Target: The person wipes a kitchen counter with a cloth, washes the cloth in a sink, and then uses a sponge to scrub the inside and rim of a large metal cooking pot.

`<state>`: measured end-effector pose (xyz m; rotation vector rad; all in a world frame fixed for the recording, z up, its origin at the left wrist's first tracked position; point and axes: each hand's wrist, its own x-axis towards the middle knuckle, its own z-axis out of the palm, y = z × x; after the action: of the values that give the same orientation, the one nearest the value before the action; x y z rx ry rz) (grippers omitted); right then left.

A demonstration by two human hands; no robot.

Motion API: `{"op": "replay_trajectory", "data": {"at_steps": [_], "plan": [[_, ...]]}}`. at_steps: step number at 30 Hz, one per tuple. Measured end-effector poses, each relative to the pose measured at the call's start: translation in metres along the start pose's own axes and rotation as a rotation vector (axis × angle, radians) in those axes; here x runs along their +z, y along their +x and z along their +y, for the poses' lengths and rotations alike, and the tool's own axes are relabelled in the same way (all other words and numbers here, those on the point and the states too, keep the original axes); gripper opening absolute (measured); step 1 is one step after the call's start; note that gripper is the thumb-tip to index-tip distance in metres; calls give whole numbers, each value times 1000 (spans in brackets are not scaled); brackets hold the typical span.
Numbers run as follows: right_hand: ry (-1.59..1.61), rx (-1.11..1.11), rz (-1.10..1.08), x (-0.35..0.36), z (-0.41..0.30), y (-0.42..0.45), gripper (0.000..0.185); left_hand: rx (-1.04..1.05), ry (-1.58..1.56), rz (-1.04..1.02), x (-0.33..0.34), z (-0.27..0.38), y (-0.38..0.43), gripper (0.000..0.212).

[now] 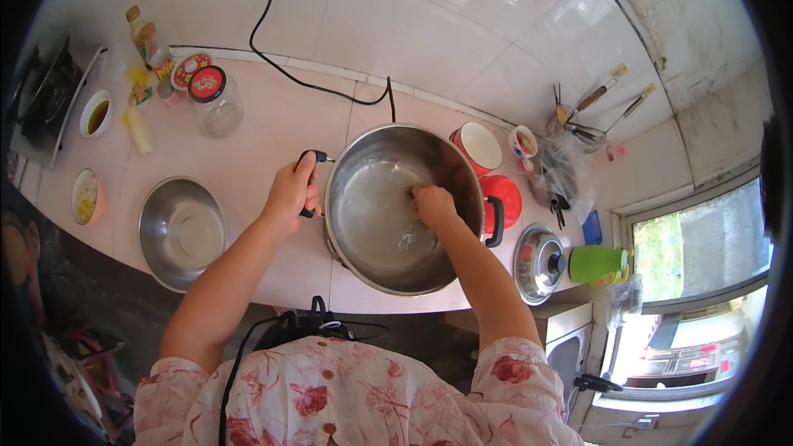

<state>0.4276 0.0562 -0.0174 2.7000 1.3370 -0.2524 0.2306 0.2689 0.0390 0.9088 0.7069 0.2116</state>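
A large stainless steel pot (378, 223) stands in front of me on the pink tiled counter. Its inside looks wet, with a shallow pool of cloudy liquid at the bottom. My left hand (290, 195) grips the pot's black left handle (308, 213), thumb uppermost. Inside the pot is my right hand (435, 204), its fingers curled down near the right part of the base. A small dark patch shows at those fingertips; whether it is something held cannot be made out. The black right handle (494, 222) is untouched.
Left of the pot are a steel basin (183, 232), a glass jar with a red lid (218, 108) and two small bowls (87, 197). To the right are a red enamel mug (478, 147), a red plastic bowl (503, 203) and a steel lid (536, 265). A black cable (316, 85) runs behind the pot.
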Motion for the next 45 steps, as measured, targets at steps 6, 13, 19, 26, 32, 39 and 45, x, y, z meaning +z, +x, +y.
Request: {"op": "replay_trajectory", "data": {"at_steps": [6,13,19,26,32,39,45], "plan": [[-181,-206,-281,15,-2,-27,13,5,-16,26,-2,0,-1,34],[-131,-27,-49,2,0,4,14,-2,17,12,1,1,0,34],[-154,-189,-249,24,-2,-26,14,14,-6,22,-3,-1,1,34],[-141,-60,-87,2,2,1,14,-10,14,2,2,1,0,34],[-147,-139,-137,5,-14,-15,15,13,-7,15,-5,-2,2,34],[-57,-196,-105,-8,-15,-15,14,9,6,17,-4,-1,1,34],[8,59,79,3,-16,15,16,17,17,29,1,0,2,34]]}}
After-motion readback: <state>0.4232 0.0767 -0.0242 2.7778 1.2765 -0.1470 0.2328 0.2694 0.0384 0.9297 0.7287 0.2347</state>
